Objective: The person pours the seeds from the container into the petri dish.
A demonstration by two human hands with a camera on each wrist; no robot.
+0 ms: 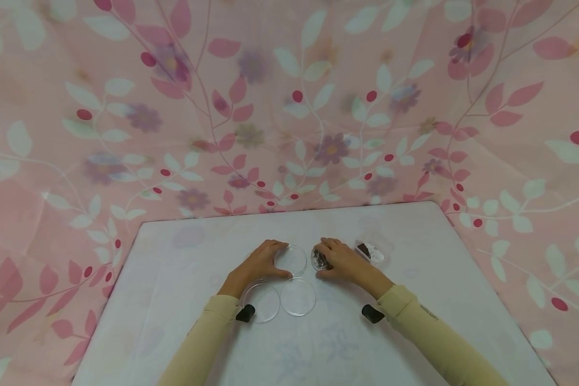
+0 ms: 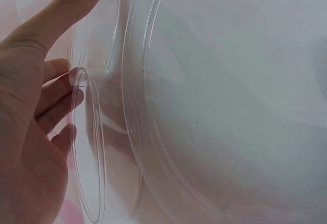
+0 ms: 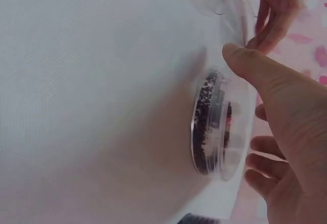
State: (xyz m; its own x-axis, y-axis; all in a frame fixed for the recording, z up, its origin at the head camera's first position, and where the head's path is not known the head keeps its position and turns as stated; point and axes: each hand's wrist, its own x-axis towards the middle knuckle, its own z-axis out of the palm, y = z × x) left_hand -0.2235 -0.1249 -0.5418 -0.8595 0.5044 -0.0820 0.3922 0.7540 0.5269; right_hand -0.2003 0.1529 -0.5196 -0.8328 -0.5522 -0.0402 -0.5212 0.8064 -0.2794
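Clear round plastic dish [image 1: 291,260]: within the arc of the spread left hand [image 1: 262,261]. Clear round dish [image 3: 233,160], dark granules [image 3: 205,101] inside: beneath spread right hand [image 1: 343,261]. Contact unclear.

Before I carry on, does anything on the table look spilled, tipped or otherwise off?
Nothing stands out. The dark grains by the right hand sit inside their round dish, patchily spread, and none shows loose on the table. The two clear dishes nearest the person lie flat, with no crack visible.
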